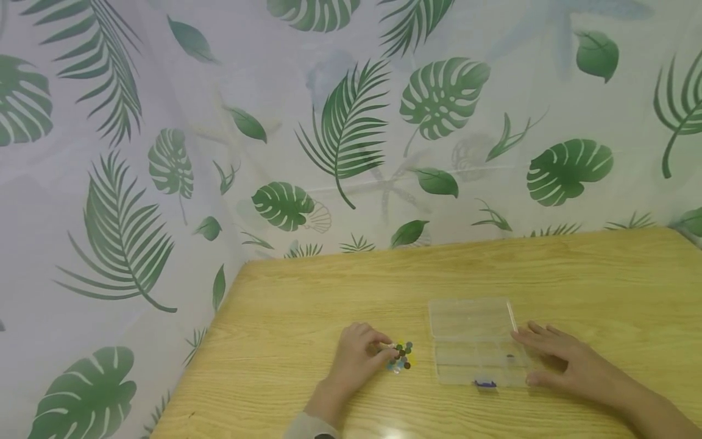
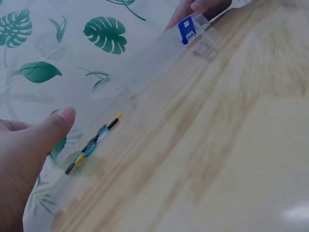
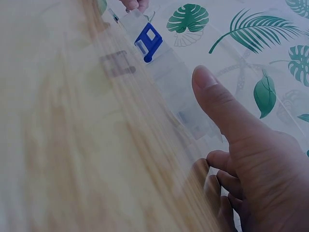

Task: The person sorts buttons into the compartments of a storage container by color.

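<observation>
On the wooden table lies a small pile of flat, round, button-like pieces (image 1: 407, 353) in black, yellow, blue, green and clear. My left hand (image 1: 359, 353) is at the pile's left side, thumb and forefinger bent over its edge. In the left wrist view the thumb (image 2: 53, 128) shows beside the pieces, while the other fingers are mostly hidden. A clear plastic divided box (image 1: 477, 363) stands to the right, lid (image 1: 468, 317) laid back, blue latch (image 1: 485, 384) facing me. One small dark piece (image 1: 510, 356) sits in a right-hand compartment. My right hand (image 1: 570, 363) rests along the box's right side, fingers spread.
The wooden table (image 1: 307, 286) meets a leaf-patterned sheet (image 1: 351, 219) at the back and left. Between the pile and the box runs a narrow strip of tabletop.
</observation>
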The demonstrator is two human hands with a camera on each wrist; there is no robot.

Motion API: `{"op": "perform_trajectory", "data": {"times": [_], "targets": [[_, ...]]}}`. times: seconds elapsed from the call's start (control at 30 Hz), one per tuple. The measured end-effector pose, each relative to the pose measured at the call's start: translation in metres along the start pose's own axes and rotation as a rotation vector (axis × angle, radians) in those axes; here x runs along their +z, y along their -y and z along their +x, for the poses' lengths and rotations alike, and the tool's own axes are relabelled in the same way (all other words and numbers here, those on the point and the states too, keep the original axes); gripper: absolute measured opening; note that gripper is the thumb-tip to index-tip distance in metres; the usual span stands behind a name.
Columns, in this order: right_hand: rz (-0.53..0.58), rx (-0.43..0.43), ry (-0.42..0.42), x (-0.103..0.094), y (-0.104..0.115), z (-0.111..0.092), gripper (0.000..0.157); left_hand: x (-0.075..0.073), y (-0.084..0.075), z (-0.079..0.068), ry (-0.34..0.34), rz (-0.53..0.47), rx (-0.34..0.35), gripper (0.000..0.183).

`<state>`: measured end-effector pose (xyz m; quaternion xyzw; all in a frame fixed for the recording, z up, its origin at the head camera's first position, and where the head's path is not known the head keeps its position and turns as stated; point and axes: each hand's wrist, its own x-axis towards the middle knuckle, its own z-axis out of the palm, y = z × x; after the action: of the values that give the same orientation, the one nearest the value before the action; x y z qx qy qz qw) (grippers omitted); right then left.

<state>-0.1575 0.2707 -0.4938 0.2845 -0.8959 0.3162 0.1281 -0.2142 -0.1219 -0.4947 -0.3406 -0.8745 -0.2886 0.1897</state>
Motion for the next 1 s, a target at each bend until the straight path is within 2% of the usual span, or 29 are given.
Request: {"op": "perform_trajectory", "data": {"times": [0.23, 0.5, 0.73, 1.0], "targets": [[0.001, -0.015, -0.005, 0.0, 0.0, 0.002, 0.066, -0.006, 0.007, -0.003, -0.007, 0.009, -0.018, 0.024], [0.016, 0.008, 0.003, -0.001, 0.002, 0.001, 0.065, -0.014, 0.016, -0.007, 0.09, -0.061, -0.116, 0.021], [0.027, 0.027, 0.012, -0.001, 0.003, -0.002, 0.066, -0.013, 0.02, -0.008, 0.163, -0.064, -0.115, 0.024], [0.022, 0.032, 0.013, -0.001, 0.001, -0.001, 0.066, -0.014, 0.019, -0.008, 0.175, -0.095, -0.125, 0.022]]}}
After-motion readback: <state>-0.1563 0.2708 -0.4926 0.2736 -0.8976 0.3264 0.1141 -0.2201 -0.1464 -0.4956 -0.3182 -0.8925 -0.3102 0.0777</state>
